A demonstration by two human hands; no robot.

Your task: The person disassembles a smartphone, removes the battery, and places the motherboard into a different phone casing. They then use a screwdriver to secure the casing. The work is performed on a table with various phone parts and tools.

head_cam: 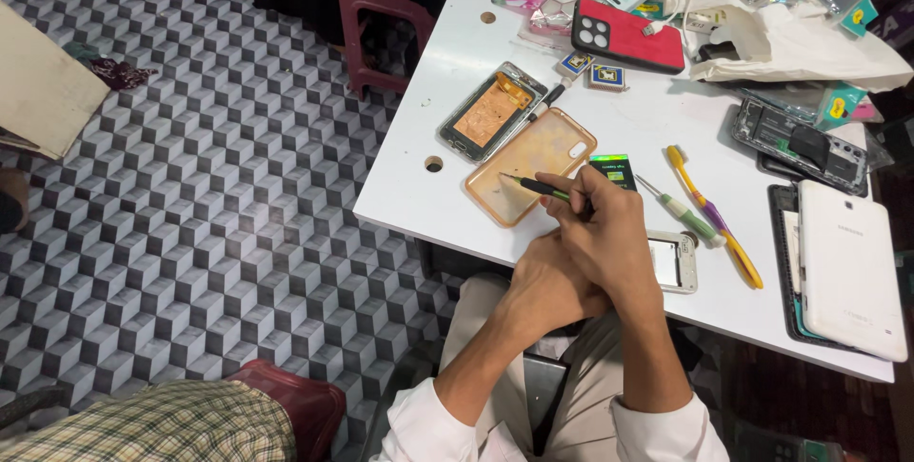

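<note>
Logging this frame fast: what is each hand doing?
Left hand: closed under the right, holding nothing visible.
Right hand: shut on thin black-and-green screwdriver.

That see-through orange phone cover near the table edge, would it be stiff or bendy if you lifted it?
The orange phone cover looks thin and translucent, so probably bendy and very light. It lies flat, so it should slide, not roll. It sits near the white table edge, so a push might drop it.

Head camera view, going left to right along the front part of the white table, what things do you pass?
Clear phone case → green-handled tool in the right hand → small screwdriver → yellow toothbrush → white tablet.
</note>
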